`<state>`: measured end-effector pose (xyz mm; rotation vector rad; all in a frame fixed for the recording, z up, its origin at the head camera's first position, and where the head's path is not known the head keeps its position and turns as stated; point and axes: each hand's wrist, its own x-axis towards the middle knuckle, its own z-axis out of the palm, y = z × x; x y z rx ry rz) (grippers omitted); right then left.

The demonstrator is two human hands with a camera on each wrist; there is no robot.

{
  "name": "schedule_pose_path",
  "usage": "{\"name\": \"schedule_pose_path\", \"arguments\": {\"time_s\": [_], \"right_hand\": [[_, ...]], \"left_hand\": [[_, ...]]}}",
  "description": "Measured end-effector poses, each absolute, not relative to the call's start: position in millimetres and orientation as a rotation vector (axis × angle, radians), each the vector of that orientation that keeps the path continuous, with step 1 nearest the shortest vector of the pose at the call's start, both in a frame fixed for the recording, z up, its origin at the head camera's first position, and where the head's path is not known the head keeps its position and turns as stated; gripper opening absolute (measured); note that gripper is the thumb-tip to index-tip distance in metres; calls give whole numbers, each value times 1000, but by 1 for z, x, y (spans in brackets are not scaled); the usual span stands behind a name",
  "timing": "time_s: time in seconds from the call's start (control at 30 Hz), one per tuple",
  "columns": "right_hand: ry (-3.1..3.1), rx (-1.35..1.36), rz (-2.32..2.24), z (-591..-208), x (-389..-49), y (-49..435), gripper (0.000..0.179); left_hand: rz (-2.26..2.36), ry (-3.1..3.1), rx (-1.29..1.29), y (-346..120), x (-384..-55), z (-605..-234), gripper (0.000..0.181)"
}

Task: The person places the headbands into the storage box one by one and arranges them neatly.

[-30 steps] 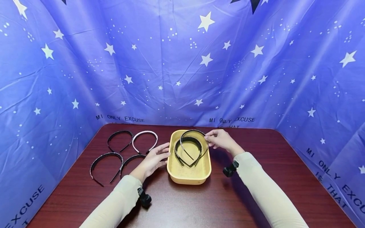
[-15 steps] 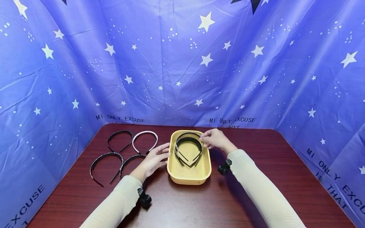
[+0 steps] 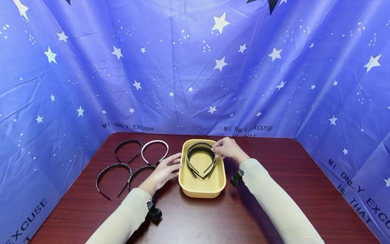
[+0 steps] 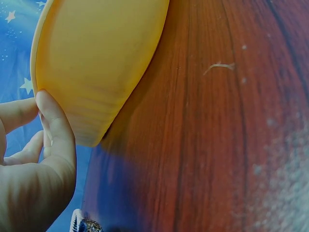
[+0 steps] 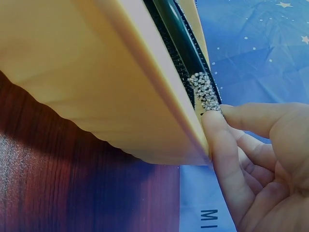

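A yellow plastic bin [image 3: 202,194] stands on the table, with several dark toothed headbands [image 3: 190,166] nested inside it. My right hand [image 3: 228,149] reaches over its right rim and pinches the side of a black headband [image 5: 203,92] between thumb and forefinger. In the right wrist view, that headband shows silvery beading close to the fingertips. Against the bin's left outer wall rests my left hand [image 3: 164,171], its fingers extended and its thumb [image 4: 53,116] touching the wall near the rim in the left wrist view.
Left of the bin lie a black headband [image 3: 128,140], a pink-and-black headband [image 3: 154,141], and a dark patterned headband [image 3: 112,166]. Another headband [image 3: 140,170] is partly hidden behind my left hand. A starry blue cloth [image 3: 189,67] hangs around the reddish-brown table [image 3: 195,223].
My right hand has moved left and lowered the headband in line with the others in the bin. The left hand and the headbands on the table have stayed put.
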<state>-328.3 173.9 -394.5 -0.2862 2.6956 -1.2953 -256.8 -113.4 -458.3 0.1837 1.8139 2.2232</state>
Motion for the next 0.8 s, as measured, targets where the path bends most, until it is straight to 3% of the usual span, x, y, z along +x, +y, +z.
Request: {"name": "schedule_pose_path", "arguments": {"time_s": [0.8], "right_hand": [[2869, -293, -1071, -394, -331, 167, 13]], "left_hand": [[2213, 1816, 187, -115, -258, -459, 58]]}}
